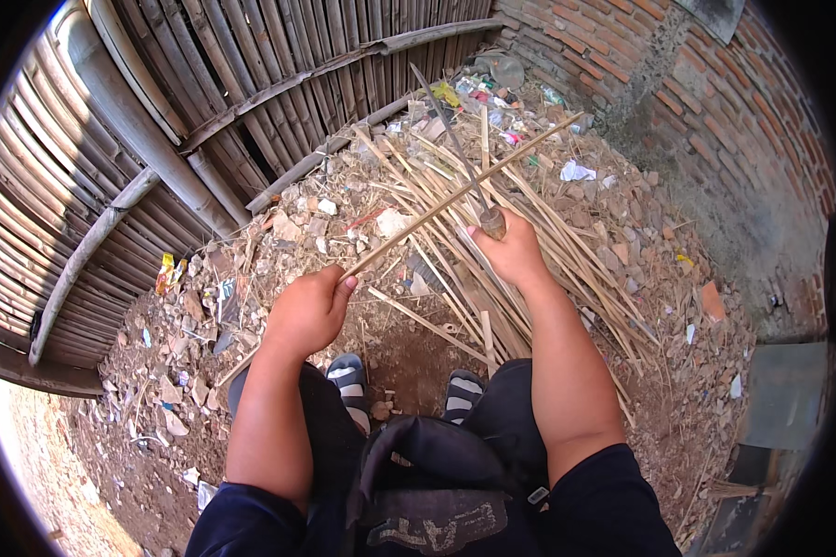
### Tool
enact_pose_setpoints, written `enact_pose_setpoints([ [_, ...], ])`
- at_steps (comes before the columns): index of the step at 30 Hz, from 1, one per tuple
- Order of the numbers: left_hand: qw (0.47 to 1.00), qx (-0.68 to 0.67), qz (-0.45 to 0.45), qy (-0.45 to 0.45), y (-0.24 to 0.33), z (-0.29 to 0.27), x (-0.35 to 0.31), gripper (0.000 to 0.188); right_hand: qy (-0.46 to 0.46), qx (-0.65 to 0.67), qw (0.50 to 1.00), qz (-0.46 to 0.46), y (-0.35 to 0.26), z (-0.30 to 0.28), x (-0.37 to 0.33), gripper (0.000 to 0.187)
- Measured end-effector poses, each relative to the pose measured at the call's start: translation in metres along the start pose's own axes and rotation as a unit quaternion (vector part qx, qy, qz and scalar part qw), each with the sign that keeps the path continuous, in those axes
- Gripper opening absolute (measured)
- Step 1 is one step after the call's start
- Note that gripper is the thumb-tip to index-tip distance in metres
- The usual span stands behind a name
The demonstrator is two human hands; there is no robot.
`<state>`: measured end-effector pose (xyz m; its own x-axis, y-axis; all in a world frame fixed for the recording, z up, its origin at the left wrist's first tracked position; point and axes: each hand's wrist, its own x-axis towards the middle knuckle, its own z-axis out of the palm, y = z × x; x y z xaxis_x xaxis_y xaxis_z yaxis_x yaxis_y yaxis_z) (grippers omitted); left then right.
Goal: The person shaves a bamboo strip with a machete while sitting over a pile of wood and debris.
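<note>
My left hand (308, 311) is closed around a long, thin bamboo strip (418, 223), which slants up and away to the right. In my right hand (515, 251) is the wooden handle of a machete (453, 139). Its dark, slightly curved blade points away and to the left, crossing the strip just beyond the handle. Whether blade and strip touch, I cannot tell. Beneath both hands, a loose pile of split bamboo strips (567, 246) spreads over the ground.
Stones, broken brick and litter cover the dirt ground (409, 348). A bamboo fence (241, 74) bounds the left and far side; a brick wall (715, 121) rises at the right. My sandalled feet (351, 385) and a black bag (427, 473) are close below.
</note>
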<state>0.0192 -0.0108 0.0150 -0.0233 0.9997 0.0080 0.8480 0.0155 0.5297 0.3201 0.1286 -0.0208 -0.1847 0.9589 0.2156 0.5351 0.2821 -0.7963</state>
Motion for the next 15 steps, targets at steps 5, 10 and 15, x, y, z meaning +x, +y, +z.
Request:
enact_pose_setpoints([
  [5,1.0,0.01,-0.009,-0.009,-0.003,0.005,0.001,0.035,-0.133,-0.152,0.979,-0.023,-0.053,0.017,-0.023,0.028],
  [10,1.0,0.003,0.012,-0.012,-0.005,0.006,-0.003,0.033,-0.181,-0.113,0.976,-0.033,-0.047,0.01,-0.013,0.022],
  [15,1.0,0.003,0.015,-0.014,-0.002,0.001,-0.001,0.034,-0.023,-0.029,0.999,0.015,-0.003,-0.003,-0.001,0.03],
])
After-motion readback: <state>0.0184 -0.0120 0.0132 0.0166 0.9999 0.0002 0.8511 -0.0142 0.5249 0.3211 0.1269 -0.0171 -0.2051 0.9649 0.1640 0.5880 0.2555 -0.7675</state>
